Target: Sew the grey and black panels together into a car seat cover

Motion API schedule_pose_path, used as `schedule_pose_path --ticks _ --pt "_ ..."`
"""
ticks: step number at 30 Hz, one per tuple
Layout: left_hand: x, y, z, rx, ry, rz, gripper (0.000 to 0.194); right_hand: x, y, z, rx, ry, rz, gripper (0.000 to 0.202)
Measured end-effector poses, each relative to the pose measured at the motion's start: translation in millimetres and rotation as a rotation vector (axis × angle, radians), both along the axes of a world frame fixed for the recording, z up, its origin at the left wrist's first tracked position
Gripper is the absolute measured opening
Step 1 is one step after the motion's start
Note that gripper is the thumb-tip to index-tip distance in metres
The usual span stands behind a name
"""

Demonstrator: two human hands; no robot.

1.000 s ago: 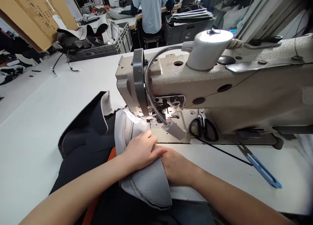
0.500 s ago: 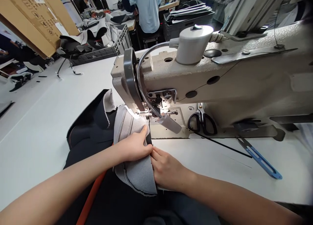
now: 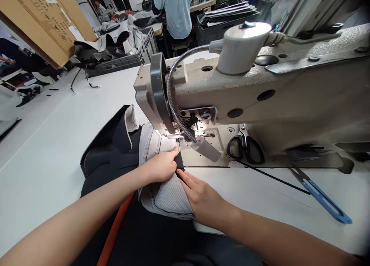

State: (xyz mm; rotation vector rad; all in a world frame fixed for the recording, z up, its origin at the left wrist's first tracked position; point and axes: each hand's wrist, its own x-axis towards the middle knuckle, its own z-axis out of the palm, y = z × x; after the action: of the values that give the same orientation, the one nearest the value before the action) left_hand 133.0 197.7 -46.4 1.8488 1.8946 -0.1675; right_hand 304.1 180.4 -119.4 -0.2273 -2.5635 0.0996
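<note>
The left hand (image 3: 160,166) has tucked in its thumb; it and the right hand (image 3: 204,200), fingers closed, grip curved grey woven fabric (image 3: 172,198); uneven pulling could skew it.

The sewing machine (image 3: 245,92) stands across the right of the worktop (image 3: 49,154). Left of and before its needle, the fabric piece (image 3: 112,162) spreads out, running past the near edge. Scissors (image 3: 245,149) lie on the machine's bed; snips (image 3: 322,196) sit towards the near right corner. Behind, left, a crate (image 3: 115,67) occupies the far edge.
</note>
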Motion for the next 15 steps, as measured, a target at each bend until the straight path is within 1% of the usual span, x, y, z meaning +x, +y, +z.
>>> schedule_pose_path --ticks 3,5,7,9,11,13,15 --pt "6.7 7.2 6.7 -0.104 0.112 0.011 0.056 -1.2 7.1 -0.9 0.073 0.041 -0.043 0.035" --pt "11.5 10.2 11.2 -0.125 0.186 0.022 0.054 -2.2 10.6 -0.7 0.104 0.058 -0.069 0.035" --pt "15.8 9.3 14.6 -0.138 0.2 0.025 0.053 -2.6 12.8 0.0 0.11 0.055 -0.075 0.033" --pt "19.1 2.6 15.8 -0.151 0.168 0.029 0.057 -2.3 13.9 1.0 0.107 0.047 -0.056 0.029" --pt "21.3 -9.7 14.6 -0.145 0.151 0.027 0.066 -1.4 14.3 2.4 0.093 0.037 -0.029 0.024" --pt "22.0 -23.8 12.5 -0.123 0.21 0.021 0.073 -0.1 14.5 4.6 0.074 0.005 -0.001 0.022" --pt "20.3 -34.0 12.1 -0.106 0.32 0.012 0.076 1.4 14.4 7.6 0.059 -0.046 0.031 0.026"
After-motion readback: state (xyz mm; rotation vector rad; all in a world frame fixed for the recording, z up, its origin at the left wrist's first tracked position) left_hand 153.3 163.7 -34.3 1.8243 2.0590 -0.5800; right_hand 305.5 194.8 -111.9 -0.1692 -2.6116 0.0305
